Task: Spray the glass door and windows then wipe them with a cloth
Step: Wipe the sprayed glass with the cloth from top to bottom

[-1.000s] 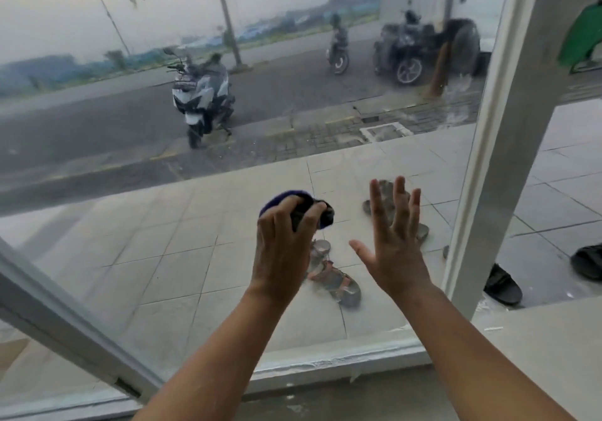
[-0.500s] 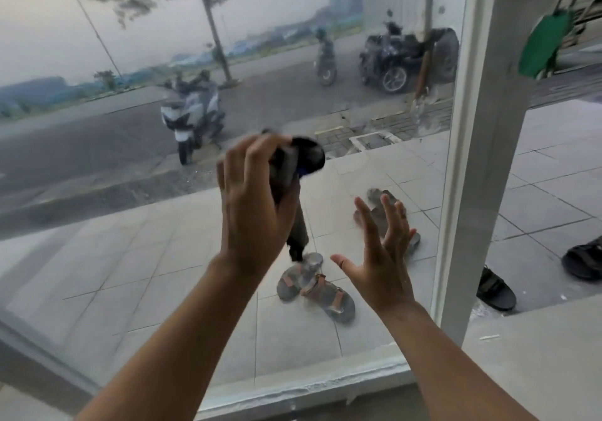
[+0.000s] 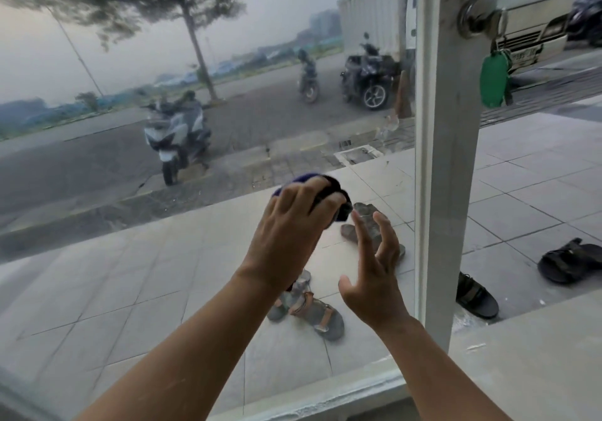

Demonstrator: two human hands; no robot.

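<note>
The cloth (image 3: pixel 330 189), dark blue and bunched into a wad, sits gripped in the left hand (image 3: pixel 288 228), raised close before the glass pane (image 3: pixel 114 257). The pane looks hazy and smeared, with droplets near its white frame (image 3: pixel 446 176).

Both bare arms reach forward, hands close together.
The left hand (image 3: pixel 290 225) is curled over a dark cloth (image 3: pixel 329 185), knuckles toward the camera; the right hand (image 3: pixel 374 279), just below and right of the cloth, is spread with fingers (image 3: pixel 364 235) slightly bent, seemingly not touching it.
</note>
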